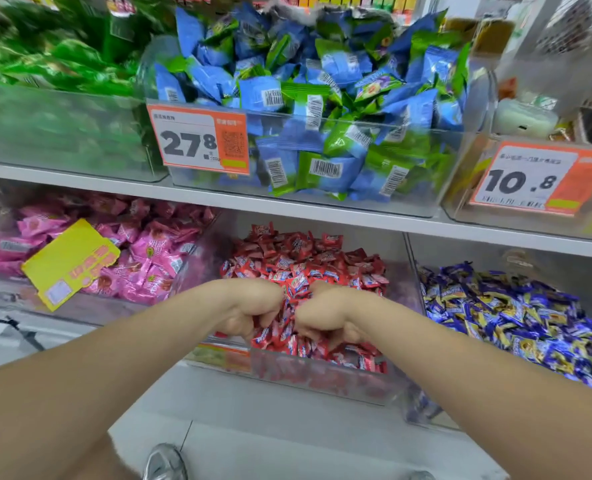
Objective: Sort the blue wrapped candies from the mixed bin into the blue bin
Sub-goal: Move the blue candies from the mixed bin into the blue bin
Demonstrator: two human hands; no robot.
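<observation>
Left hand (249, 306), right hand (325, 317) side by side in near red-candy bin (322, 379). Fingers curled under, buried; grip unclear. Blue candies (530, 317) heaped in blue bin (422, 410), right. None seen in hand; sorting likely unfinished.

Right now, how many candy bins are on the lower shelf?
3: the pink bin at left, the red bin in the middle, the blue bin at right. Others may lie outside the frame.

Head-high, forward-down, seemingly near shelves (322, 211)
</observation>
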